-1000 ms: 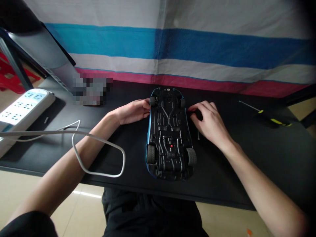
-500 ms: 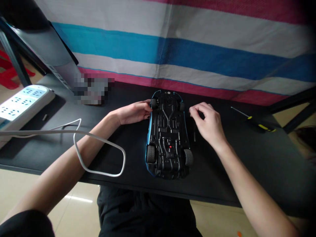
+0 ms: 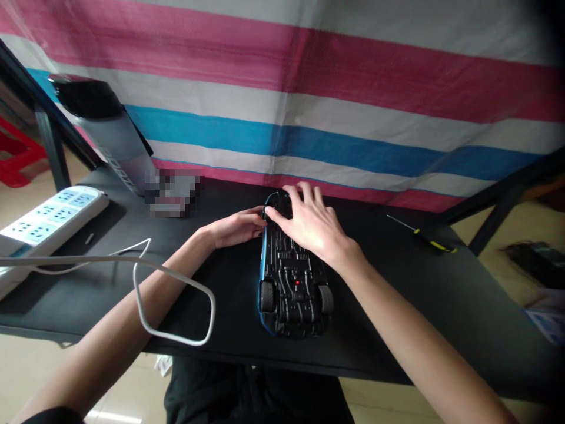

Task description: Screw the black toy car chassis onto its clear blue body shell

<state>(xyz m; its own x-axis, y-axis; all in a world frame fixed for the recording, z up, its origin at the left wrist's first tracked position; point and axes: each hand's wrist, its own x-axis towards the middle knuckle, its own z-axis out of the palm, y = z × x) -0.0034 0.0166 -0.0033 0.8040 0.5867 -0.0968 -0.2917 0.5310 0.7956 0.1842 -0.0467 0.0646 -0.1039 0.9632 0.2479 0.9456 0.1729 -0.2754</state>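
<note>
A blue toy car [image 3: 289,272] lies upside down on the black table, its dark underside and wheels facing up and a small red spot near the close end. My left hand [image 3: 238,228] is closed at the car's left side, fingertips against the edge by the far left wheel. Over the far end reaches my right hand [image 3: 312,225], fingers spread and thumb by that same wheel. It covers the far right part of the underside. To the right lies a screwdriver [image 3: 428,240] with a black and yellow handle.
A white power strip [image 3: 55,221] and a grey bottle [image 3: 117,138] with a black lid stand at the left. A white cable [image 3: 213,312] loops above my left forearm. Behind the table [image 3: 379,330] hangs a striped sheet [image 3: 335,106]. A blurred-out item [image 3: 176,194] sits beside the bottle.
My right hand has moved left from beside the car onto its far end, and its fingers have spread. My left hand stays at the car's side. The camera view has tilted up.
</note>
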